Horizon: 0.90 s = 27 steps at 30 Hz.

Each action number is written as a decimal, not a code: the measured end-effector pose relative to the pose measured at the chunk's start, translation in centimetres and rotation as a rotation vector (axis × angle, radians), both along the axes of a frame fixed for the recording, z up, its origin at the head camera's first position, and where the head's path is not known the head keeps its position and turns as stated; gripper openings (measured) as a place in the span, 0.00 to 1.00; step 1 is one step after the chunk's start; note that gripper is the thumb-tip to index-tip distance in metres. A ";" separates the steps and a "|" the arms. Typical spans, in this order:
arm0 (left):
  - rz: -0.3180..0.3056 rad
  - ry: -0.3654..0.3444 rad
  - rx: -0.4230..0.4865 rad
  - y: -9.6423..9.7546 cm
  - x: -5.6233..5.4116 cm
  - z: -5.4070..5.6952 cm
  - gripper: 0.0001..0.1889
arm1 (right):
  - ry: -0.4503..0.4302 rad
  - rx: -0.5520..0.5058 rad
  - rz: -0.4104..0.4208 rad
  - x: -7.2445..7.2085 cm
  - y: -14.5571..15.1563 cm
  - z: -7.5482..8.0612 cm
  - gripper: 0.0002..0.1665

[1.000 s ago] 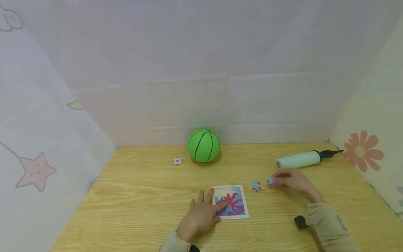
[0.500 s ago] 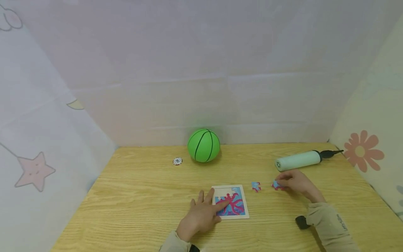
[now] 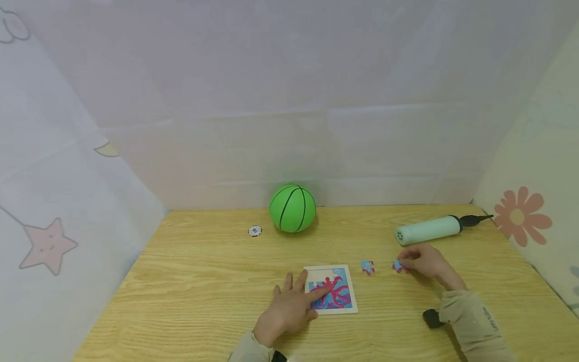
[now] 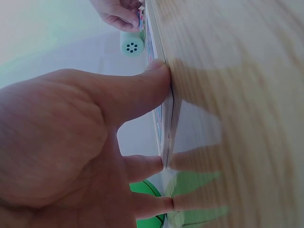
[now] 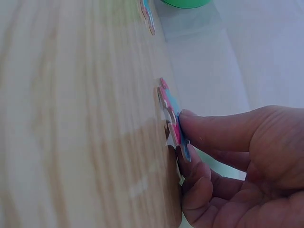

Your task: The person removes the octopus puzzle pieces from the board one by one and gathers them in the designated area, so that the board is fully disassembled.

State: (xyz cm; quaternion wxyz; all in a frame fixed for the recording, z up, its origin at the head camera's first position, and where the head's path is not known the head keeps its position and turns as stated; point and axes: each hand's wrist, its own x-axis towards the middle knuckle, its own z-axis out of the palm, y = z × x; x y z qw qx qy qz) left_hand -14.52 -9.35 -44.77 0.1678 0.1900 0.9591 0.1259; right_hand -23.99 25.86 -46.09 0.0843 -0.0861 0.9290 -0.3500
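Observation:
A square wooden jigsaw puzzle tray (image 3: pixel 336 311) with a pink octopus on blue lies on the table, its upper left part bare wood. Over its left side spreads my left hand (image 3: pixel 289 306), fingers extended, index finger on the octopus picture. In the left wrist view the thumb (image 4: pixel 142 88) touches the tray's edge. To the right of the tray, my right hand (image 3: pixel 427 262) pinches a blue and pink puzzle piece (image 5: pixel 173 102) between thumb and fingers, low at the tabletop. Another puzzle piece (image 3: pixel 368 267) lies between the tray and that hand.
Behind the tray sits a green ball (image 3: pixel 293 209) with black lines. A poker chip (image 3: pixel 255 231) lies left of the ball. At the back right rests a pale green hand pump (image 3: pixel 429 230) with a black nozzle. Cloth walls enclose the wooden table (image 3: pixel 190 291).
My right hand has shifted slightly right and toward me with the puzzle piece, then stayed nearly still. My left hand and the tray have kept their place.

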 end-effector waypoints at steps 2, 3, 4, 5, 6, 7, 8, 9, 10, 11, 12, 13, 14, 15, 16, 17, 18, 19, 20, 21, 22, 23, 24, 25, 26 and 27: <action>0.002 0.000 0.002 0.0 0.0 0.1 0.29 | -0.006 -0.001 -0.010 0.0 0.0 -0.1 0.08; 0.003 0.001 0.003 0.0 0.1 0.1 0.29 | -0.008 -0.002 -0.011 0.0 0.0 -0.1 0.08; 0.002 0.005 0.004 0.0 0.1 0.1 0.29 | -0.006 -0.002 -0.006 0.0 0.0 -0.1 0.08; 0.002 0.008 0.004 0.0 0.1 0.1 0.29 | -0.007 -0.002 -0.009 0.0 0.0 -0.1 0.08; 0.002 0.010 0.005 -0.1 0.1 0.2 0.29 | -0.008 -0.002 -0.010 0.0 0.0 -0.1 0.08; 0.003 0.011 0.004 -0.1 0.2 0.2 0.29 | -0.008 -0.003 -0.014 0.0 0.0 -0.1 0.08; 0.001 0.013 0.003 -0.1 0.2 0.2 0.29 | -0.009 -0.002 -0.013 0.0 0.0 -0.1 0.09; -0.001 0.014 0.003 -0.1 0.2 0.2 0.29 | -0.010 -0.001 -0.014 -0.1 0.0 -0.2 0.09; -0.002 0.015 0.003 -0.1 0.2 0.3 0.28 | -0.010 0.001 -0.013 -0.1 0.0 -0.2 0.09; -0.001 0.014 0.004 -0.1 0.2 0.3 0.28 | -0.013 0.001 -0.019 -0.1 -0.1 -0.2 0.09; -0.002 0.014 0.004 -0.1 0.3 0.3 0.28 | -0.013 0.004 -0.018 -0.1 0.0 -0.3 0.09; -0.003 0.014 0.003 -0.1 0.3 0.2 0.28 | -0.013 0.008 -0.019 -0.1 0.0 -0.3 0.10; -0.002 0.014 0.006 -0.1 0.3 0.2 0.27 | -0.013 0.012 -0.019 -0.1 0.0 -0.3 0.10; -0.002 0.015 0.007 0.0 0.3 0.2 0.27 | -0.013 0.017 -0.023 0.0 0.0 -0.3 0.10; -0.002 0.014 0.008 0.0 0.3 0.2 0.27 | -0.011 0.021 -0.024 0.0 0.0 -0.3 0.10; -0.002 0.015 0.009 0.0 0.3 0.2 0.27 | -0.008 0.023 -0.025 0.1 -0.1 -0.2 0.11; -0.001 0.016 0.010 0.0 0.4 0.2 0.27 | 0.001 0.028 -0.022 0.2 -0.1 -0.1 0.12; 0.000 0.017 0.011 0.0 0.4 0.1 0.27 | 0.006 0.029 -0.020 0.2 -0.2 0.0 0.12; 0.001 0.017 0.014 0.1 0.4 0.2 0.27 | 0.013 0.025 -0.015 0.3 -0.4 0.2 0.14; 0.001 0.016 0.014 0.1 0.4 0.2 0.26 | 0.020 0.022 -0.012 0.4 -0.6 0.3 0.14; 0.003 0.016 0.015 0.1 0.4 0.2 0.26 | 0.028 0.019 -0.005 0.5 -0.8 0.6 0.16; 0.005 0.015 0.017 0.1 0.4 0.2 0.26 | 0.034 0.010 0.002 0.5 -1.0 0.8 0.17; 0.006 0.013 0.016 0.0 0.4 0.2 0.26 | 0.039 0.003 0.011 0.6 -1.2 1.0 0.18; 0.007 0.011 0.016 0.0 0.4 0.2 0.26 | 0.039 -0.011 0.017 0.6 -1.4 1.2 0.19; 0.008 0.008 0.016 0.0 0.4 0.2 0.26 | 0.039 -0.028 0.020 0.6 -1.6 1.3 0.19; 0.009 0.007 0.014 0.0 0.4 0.2 0.26 | 0.039 -0.044 0.023 0.7 -1.8 1.4 0.19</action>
